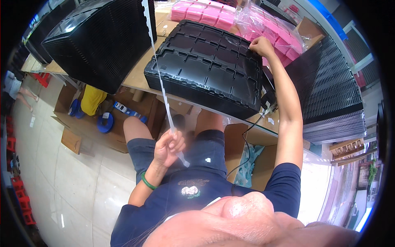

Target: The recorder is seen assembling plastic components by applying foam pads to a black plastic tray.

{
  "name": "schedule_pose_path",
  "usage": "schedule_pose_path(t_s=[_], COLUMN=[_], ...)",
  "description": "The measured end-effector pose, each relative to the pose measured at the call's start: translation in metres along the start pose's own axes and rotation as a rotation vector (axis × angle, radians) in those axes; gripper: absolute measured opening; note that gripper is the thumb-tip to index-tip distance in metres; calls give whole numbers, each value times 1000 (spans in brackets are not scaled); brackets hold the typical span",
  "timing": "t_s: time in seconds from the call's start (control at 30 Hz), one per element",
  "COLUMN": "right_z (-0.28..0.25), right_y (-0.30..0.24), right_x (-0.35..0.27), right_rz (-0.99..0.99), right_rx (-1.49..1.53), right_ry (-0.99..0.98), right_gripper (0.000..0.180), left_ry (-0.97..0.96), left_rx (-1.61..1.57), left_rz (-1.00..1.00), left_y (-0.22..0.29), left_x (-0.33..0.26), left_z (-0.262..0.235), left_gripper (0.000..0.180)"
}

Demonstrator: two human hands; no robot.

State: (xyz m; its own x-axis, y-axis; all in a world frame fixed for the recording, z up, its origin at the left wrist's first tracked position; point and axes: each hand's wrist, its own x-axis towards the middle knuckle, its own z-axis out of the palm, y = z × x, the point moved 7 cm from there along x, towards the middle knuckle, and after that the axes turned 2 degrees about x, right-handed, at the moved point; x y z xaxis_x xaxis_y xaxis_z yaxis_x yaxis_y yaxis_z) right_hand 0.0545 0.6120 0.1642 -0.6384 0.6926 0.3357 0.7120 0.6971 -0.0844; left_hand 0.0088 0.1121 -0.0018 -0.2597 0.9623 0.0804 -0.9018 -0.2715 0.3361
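Observation:
A long, narrow, whitish translucent strip point(163, 89) runs from the upper edge of view down to my lap. My left hand point(169, 147), with a green bangle on its wrist, is closed around it near its lower end. The strip passes in front of a stack of black plastic trays point(201, 74) with moulded compartments, lying on the table before me. My right arm reaches out, and my right hand point(262, 47) is at the stack's far right corner. Its fingers are pinched together; a tiny pale spot shows at the tips, too small to name.
Tall stacks of black trays point(98, 45) stand at the left, with more dark stacked trays point(325, 86) at the right. Pink blocks point(205, 13), partly in clear plastic, lie behind. Under the table are cardboard boxes point(261, 164), a blue tape roll point(105, 122) and a dark cable point(248, 144).

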Motion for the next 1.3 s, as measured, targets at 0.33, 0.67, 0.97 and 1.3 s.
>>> schedule_pose_path(t_s=[0.33, 0.67, 0.97, 1.3], right_z=[-13, -143, -62, -64], right_y=[29, -4, -245, -232], right_x=[-10, -281, -254, -153], right_rz=[-62, -68, -45, -240], right_rx=[569, 423, 1423, 1241], right_ry=[-23, -826, -816, -510], right_gripper=[20, 33, 29, 12], left_ry=[16, -82, -159, 17], left_rx=[36, 26, -39, -39], left_rz=[1, -60, -207, 23], left_y=[0, -4, -24, 18], left_x=[0, 20, 18, -2], left_z=[-4, -7, 10, -21], left_gripper=[27, 23, 22, 20])
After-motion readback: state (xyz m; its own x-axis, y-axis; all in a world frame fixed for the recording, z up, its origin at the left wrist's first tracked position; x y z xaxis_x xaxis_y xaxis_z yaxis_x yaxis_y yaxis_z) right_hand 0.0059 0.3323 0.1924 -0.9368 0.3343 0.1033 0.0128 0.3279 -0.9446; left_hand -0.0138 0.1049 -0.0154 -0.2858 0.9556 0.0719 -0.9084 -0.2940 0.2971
